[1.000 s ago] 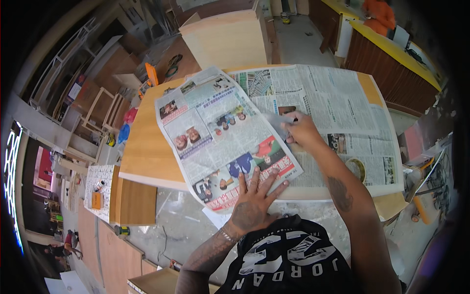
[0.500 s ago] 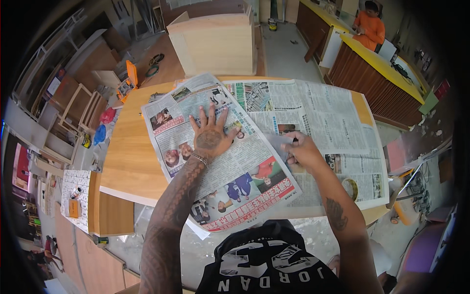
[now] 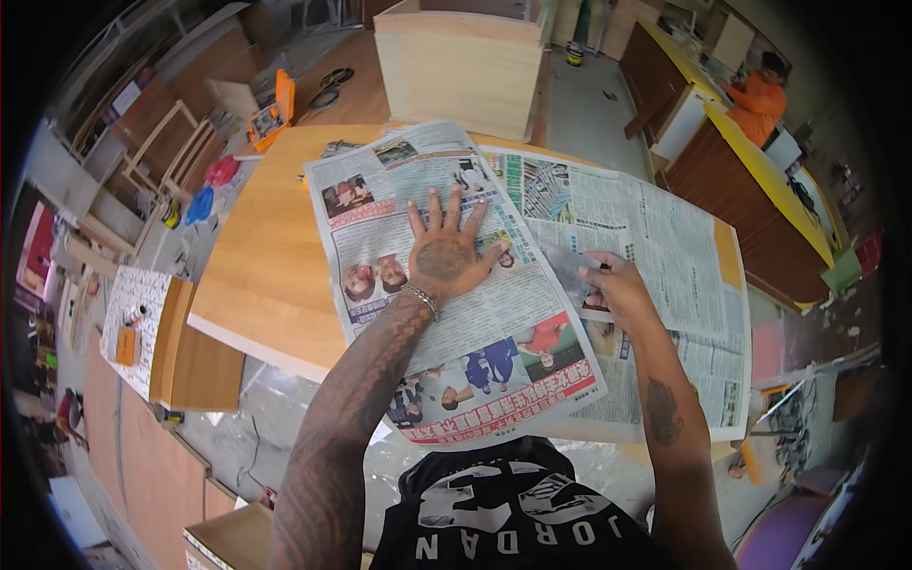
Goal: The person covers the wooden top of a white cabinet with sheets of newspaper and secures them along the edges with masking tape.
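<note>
My left hand [image 3: 446, 258] lies flat and open on the top newspaper [image 3: 375, 228]. My right hand [image 3: 616, 287] pinches a thin gray thing [image 3: 568, 264]. Papers already cover the middle and right of the desk [image 3: 261, 249]; wood shows on the left.

Diffuse, moderately bright light on the worktop [image 3: 266, 252] and newspaper [image 3: 484, 309]; shadows soft. Fisheye distortion bows outer straight edges; the periphery blurs into black vignetting.
</note>
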Available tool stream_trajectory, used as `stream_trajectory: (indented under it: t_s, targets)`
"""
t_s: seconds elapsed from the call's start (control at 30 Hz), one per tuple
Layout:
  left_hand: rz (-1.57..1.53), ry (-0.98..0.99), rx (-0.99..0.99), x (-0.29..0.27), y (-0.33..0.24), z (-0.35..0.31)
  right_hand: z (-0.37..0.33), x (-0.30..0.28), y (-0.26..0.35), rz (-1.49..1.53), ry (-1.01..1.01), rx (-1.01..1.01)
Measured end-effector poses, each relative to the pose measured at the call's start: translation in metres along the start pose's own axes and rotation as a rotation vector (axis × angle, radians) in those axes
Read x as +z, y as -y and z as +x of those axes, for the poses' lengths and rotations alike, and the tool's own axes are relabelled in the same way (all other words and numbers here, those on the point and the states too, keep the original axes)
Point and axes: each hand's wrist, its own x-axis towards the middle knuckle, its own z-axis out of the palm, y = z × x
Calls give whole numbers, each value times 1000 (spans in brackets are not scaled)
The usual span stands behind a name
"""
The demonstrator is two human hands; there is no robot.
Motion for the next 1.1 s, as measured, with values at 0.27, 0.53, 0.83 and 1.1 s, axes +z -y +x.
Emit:
stream_trajectory:
  t_s: [0.27, 0.53, 0.83, 1.1]
  targets:
    - [17, -30, 2, 3, -2, -2, 9, 21, 24, -182, 148, 42]
    - [29, -5, -32, -5, 0, -7, 35, 21, 11, -32, 108, -32]
    - [39, 5, -20, -1, -6, -6, 65, 43, 26, -52, 217, -24]
    - [76, 11, -27, -7, -5, -8, 67, 51, 42, -123, 227, -52]
